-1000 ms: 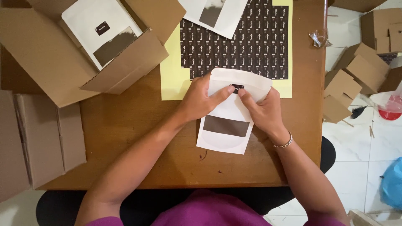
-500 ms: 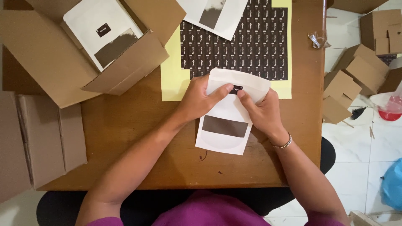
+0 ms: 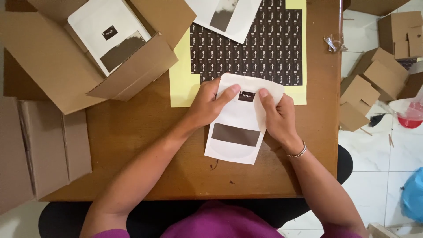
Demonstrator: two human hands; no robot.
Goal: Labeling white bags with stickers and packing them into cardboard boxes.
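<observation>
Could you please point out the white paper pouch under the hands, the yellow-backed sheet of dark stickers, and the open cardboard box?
white paper pouch [image 3: 235, 119], head view, its bare front.
yellow-backed sheet of dark stickers [image 3: 273, 48], head view, sticker grid.
open cardboard box [image 3: 48, 61], head view, left flap.

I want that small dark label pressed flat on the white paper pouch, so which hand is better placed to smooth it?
Probably the left hand: its thumb lies right beside the small dark rectangular label on the white paper pouch, while the right hand grips the pouch's right edge, steadying it.

A brown wooden worktop [image 3: 145, 145] stands on a white tiled floor [image 3: 379, 167], with folded cardboard boxes [image 3: 365, 94] scattered on the tiles beside it under even light.
</observation>
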